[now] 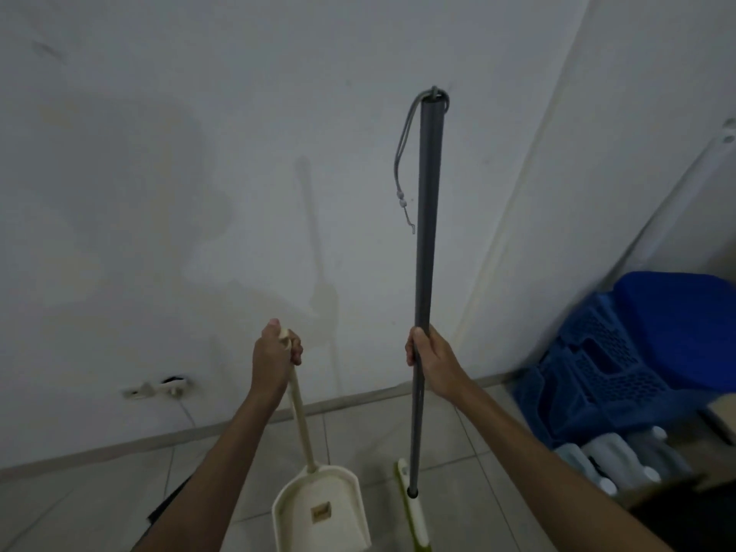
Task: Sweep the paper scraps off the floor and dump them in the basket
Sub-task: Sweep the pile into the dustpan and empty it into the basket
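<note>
The floor [79, 507] is pale square tile with thin grout lines. It meets a white plastered wall [159, 153] along a low grey skirting board [119, 446]. The wall is matt and blotched with faint yellowish stains, and it carries soft shadows of the arms and tools. Low on the left, a small white socket [159, 388] sits on the wall, and a thin cable [187, 410] drops from it towards the skirting. A dark flat shape [171, 500] lies on the tiles beside the left forearm; I cannot tell what it is.

The left hand [275, 352] is curled in a fist round the top of the dustpan's slim cream handle. The dustpan [322, 507] hangs below it, a smooth cream plastic scoop with raised sides and its hollow facing the camera. It hangs over the tiles at the bottom of the view.

The right hand [432, 362] is wrapped round the broom [426, 233] about midway along its pole. The pole is a straight dark grey tube standing nearly upright before the wall, with a grey hanging cord [402, 161] looped from its top. Its narrow green and white head [414, 511] is low, just right of the dustpan. Whether it touches the floor I cannot tell.

To the right, the wall turns at a corner. Against it lean blue plastic crates [597, 376] with latticed sides, with a smooth blue tub [685, 328] above them. White plastic jugs [613, 456] stand on the floor in front of the crates.
</note>
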Motion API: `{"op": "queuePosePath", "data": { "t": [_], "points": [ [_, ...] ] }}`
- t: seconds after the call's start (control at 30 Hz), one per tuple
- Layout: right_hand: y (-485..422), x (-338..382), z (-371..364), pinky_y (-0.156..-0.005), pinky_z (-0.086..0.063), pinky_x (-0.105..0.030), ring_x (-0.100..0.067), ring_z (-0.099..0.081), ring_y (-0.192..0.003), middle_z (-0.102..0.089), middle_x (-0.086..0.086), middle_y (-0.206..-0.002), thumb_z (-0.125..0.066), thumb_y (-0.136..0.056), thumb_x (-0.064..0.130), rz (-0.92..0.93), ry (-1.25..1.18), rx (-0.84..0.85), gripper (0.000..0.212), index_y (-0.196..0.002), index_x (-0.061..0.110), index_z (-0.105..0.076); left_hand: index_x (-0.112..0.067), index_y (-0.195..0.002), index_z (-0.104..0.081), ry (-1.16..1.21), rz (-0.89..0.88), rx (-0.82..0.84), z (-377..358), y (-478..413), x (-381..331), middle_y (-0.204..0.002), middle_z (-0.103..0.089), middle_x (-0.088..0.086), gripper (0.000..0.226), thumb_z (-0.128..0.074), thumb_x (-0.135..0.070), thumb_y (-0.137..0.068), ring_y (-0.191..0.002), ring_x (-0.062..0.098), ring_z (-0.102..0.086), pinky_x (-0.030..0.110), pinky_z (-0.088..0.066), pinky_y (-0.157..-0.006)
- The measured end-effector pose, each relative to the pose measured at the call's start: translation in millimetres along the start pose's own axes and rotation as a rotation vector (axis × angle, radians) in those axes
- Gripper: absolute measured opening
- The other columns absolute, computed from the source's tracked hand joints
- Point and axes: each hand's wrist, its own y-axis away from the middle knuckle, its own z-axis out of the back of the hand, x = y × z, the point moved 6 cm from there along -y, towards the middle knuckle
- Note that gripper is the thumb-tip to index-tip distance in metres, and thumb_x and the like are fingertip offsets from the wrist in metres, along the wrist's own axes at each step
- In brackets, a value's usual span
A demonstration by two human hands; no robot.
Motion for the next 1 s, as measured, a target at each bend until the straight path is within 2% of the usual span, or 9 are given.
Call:
{"op": "queuePosePath", "data": {
  "t": [0.17,0.27,0.33,0.43,0.6,0.73,0.77,0.87,1.0],
  "points": [
    [-49,-20,-26,-0.066,-0.042,-0.024,-0.011,-0.052,-0.066,-0.057,-0.003,-0.073,-0.033,-0.102,0.03,-0.091,0.102,-0.023,0.031,-0.083,0.011,-0.049,-0.019,-0.036,-0.049,0.006,0.012,-0.016,22,-53,20,-0.038,-0.044,-0.001,0.057,-0.029,-0.046,-0.082,-0.039,0.013,-0.039,0.031,-0.029,-0.055],
    [-71,-34,-39,-0.06,-0.04,-0.014,-0.011,-0.053,-0.067,-0.059,-0.003,-0.077,-0.034,-0.102,0.031,-0.157,0.141,-0.037,0.03,-0.091,0.009,-0.05,-0.02,-0.038,-0.05,-0.006,0.037,-0.038,30,-78,34,-0.038,-0.045,-0.001,0.054,-0.029,-0.044,-0.082,-0.042,0.015,-0.041,0.031,-0.03,-0.055],
    [-87,-46,-49,-0.058,-0.04,-0.011,-0.008,-0.054,-0.068,-0.06,-0.004,-0.08,-0.036,-0.101,0.031,-0.192,0.152,-0.07,0.027,-0.094,0.009,-0.05,-0.011,-0.044,-0.049,-0.039,0.031,-0.055,36,-96,46,-0.037,-0.046,0.0,0.054,-0.027,-0.041,-0.083,-0.045,0.019,-0.041,0.031,-0.033,-0.056],
    [-106,-66,-63,-0.059,-0.041,-0.018,-0.01,-0.055,-0.07,-0.061,-0.006,-0.084,-0.038,-0.101,0.032,-0.232,0.158,-0.09,0.024,-0.096,0.012,-0.05,-0.006,-0.048,-0.045,-0.07,0.034,-0.068,43,-120,65,-0.037,-0.047,0.001,0.055,-0.024,-0.037,-0.088,-0.044,0.019,-0.042,0.032,-0.034,-0.057],
    [-138,-100,-92,-0.062,-0.041,-0.026,-0.02,-0.056,-0.076,-0.064,-0.013,-0.091,-0.039,-0.1,0.035,-0.247,0.25,-0.029,0.029,-0.097,0.009,-0.052,-0.008,-0.05,-0.046,-0.046,0.081,-0.105,58,-160,105,-0.038,-0.047,0.0,0.058,-0.021,-0.027,-0.098,-0.038,0.01,-0.043,0.033,-0.034,-0.058],
    [-167,-104,-110,-0.048,-0.037,-0.011,-0.018,-0.053,-0.068,-0.057,-0.003,-0.073,-0.042,-0.099,0.036,-0.232,0.251,-0.038,0.032,-0.088,0.008,-0.051,-0.019,-0.039,-0.052,-0.044,0.116,-0.096,65,-187,129,-0.038,-0.048,0.0,0.062,-0.024,-0.033,-0.093,-0.037,0.011,-0.044,0.032,-0.033,-0.057],
    [-176,-103,-113,-0.047,-0.036,-0.011,-0.017,-0.053,-0.068,-0.053,0.0,-0.07,-0.042,-0.099,0.037,-0.241,0.254,-0.035,0.031,-0.089,0.008,-0.05,-0.019,-0.037,-0.053,-0.052,0.124,-0.095,66,-192,133,-0.038,-0.049,0.0,0.062,-0.025,-0.036,-0.089,-0.038,0.012,-0.044,0.032,-0.034,-0.057],
    [-209,-105,-123,-0.064,-0.041,-0.022,-0.017,-0.053,-0.075,-0.055,-0.001,-0.079,-0.042,-0.099,0.04,-0.291,0.263,-0.011,0.035,-0.103,0.007,-0.054,-0.016,-0.042,-0.051,-0.086,0.129,-0.103,68,-208,145,-0.039,-0.049,-0.001,0.054,-0.026,-0.037,-0.085,-0.044,0.017,-0.045,0.032,-0.035,-0.058],
    [-244,-107,-132,-0.066,-0.041,-0.026,-0.018,-0.053,-0.076,-0.056,-0.006,-0.088,-0.043,-0.099,0.039,-0.335,0.285,0.002,0.039,-0.112,0.004,-0.055,-0.021,-0.036,-0.053,-0.094,0.133,-0.1,74,-229,157,-0.038,-0.049,-0.002,0.069,-0.019,-0.019,-0.097,-0.041,0.011,-0.044,0.032,-0.034,-0.058]
  ]
}}
